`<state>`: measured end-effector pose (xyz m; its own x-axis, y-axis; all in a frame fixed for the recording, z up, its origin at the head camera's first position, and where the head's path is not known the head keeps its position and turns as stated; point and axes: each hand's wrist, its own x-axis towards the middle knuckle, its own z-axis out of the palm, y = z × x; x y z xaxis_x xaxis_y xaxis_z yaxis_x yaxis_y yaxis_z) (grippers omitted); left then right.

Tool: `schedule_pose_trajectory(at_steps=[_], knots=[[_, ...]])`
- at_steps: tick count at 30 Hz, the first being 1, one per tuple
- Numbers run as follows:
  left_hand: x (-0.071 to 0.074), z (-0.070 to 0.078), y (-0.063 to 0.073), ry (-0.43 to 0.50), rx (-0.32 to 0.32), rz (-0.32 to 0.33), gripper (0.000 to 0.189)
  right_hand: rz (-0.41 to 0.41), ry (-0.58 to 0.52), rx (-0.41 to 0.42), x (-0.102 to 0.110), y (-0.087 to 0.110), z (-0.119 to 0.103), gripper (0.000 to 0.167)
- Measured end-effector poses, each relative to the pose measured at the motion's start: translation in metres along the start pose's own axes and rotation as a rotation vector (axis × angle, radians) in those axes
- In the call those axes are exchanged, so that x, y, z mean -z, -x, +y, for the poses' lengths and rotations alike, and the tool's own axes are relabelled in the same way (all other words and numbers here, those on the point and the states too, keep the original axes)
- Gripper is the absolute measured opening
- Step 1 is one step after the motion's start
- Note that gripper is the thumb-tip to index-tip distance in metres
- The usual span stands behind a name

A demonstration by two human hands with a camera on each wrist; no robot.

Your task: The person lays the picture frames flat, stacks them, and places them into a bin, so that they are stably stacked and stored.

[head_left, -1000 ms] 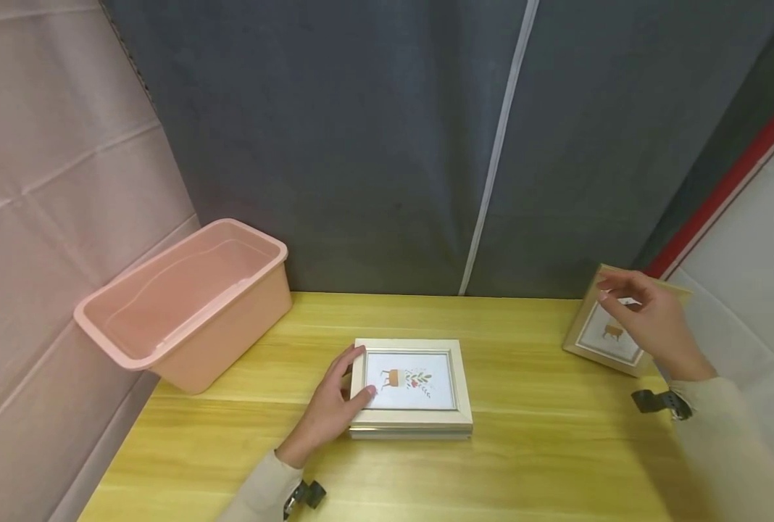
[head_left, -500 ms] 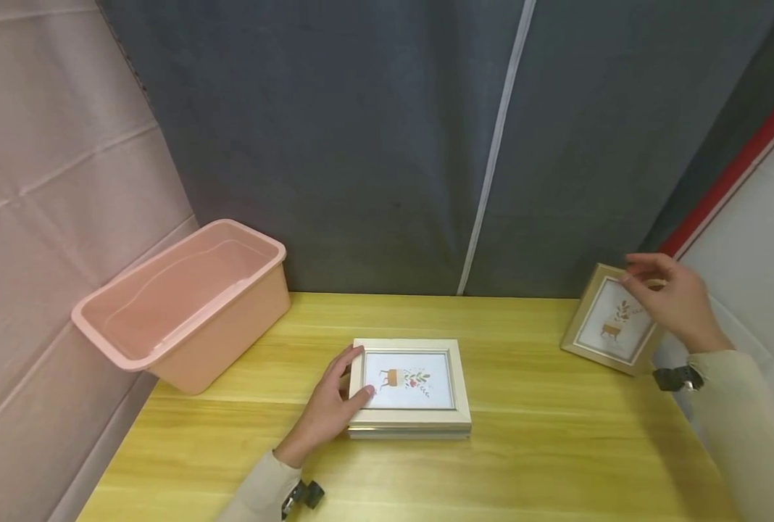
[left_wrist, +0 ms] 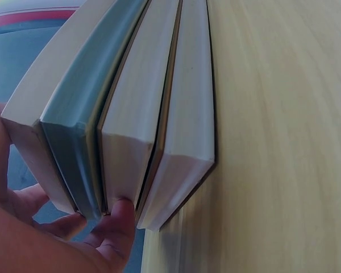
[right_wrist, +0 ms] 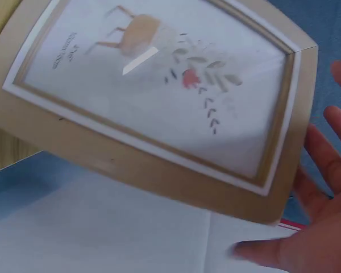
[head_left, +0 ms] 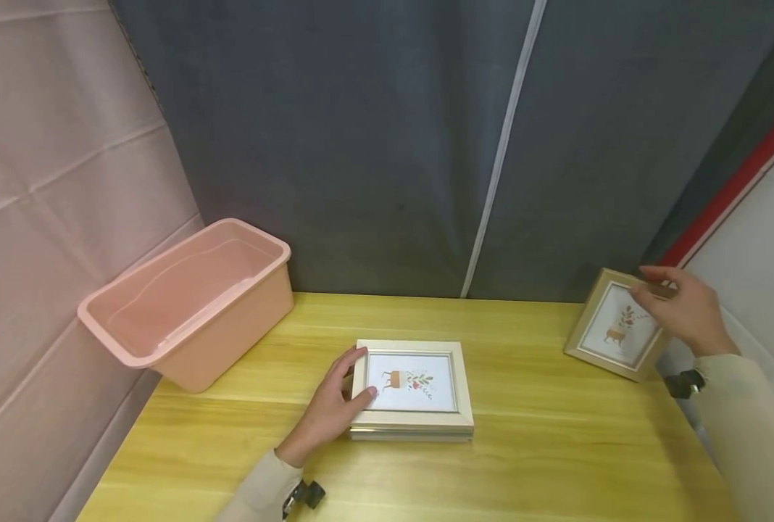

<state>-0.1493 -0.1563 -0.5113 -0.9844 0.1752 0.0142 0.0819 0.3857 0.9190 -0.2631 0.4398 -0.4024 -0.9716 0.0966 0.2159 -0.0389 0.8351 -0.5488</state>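
A stack of picture frames (head_left: 426, 418) lies flat in the middle of the table, its top one showing a potted-plant print. My left hand (head_left: 325, 413) holds the stack's left end, thumb over the top frame's border and fingers down the side. In the left wrist view, the fingers (left_wrist: 120, 222) touch the edges of several cream and teal frames (left_wrist: 77, 133). A wood-coloured picture frame (head_left: 585, 330) stands tilted back at the table's far right corner. Beside its upper right corner, my right hand (head_left: 687, 308) has its fingers extended and apart. In the right wrist view, the thumb (right_wrist: 261, 252) is clear of this frame (right_wrist: 142, 145).
A pink plastic bin (head_left: 230, 312) sits at the back left of the wooden table (head_left: 524, 442). Behind the table hangs a dark grey curtain (head_left: 361, 145). Pale panels rise at both sides, with a red strip (head_left: 746, 174) along the right one.
My right hand has moved rightward from across the standing frame to its upper right corner, uncovering more of its print. My left hand and the stack have stayed in place.
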Motion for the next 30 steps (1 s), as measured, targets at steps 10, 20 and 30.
schedule_pose_trajectory(at_steps=[10,20,30], knots=[[-0.001,-0.001,0.001,0.012,-0.004,-0.005,0.072,-0.102,0.015,0.018,-0.003,0.005,0.011,0.070],[0.001,0.000,0.000,0.023,0.010,-0.004,0.071,-0.162,0.058,-0.011,-0.002,0.013,0.004,0.074],[0.002,-0.002,0.000,0.031,0.015,-0.002,0.071,-0.162,0.128,0.077,0.003,0.021,-0.001,0.054]])
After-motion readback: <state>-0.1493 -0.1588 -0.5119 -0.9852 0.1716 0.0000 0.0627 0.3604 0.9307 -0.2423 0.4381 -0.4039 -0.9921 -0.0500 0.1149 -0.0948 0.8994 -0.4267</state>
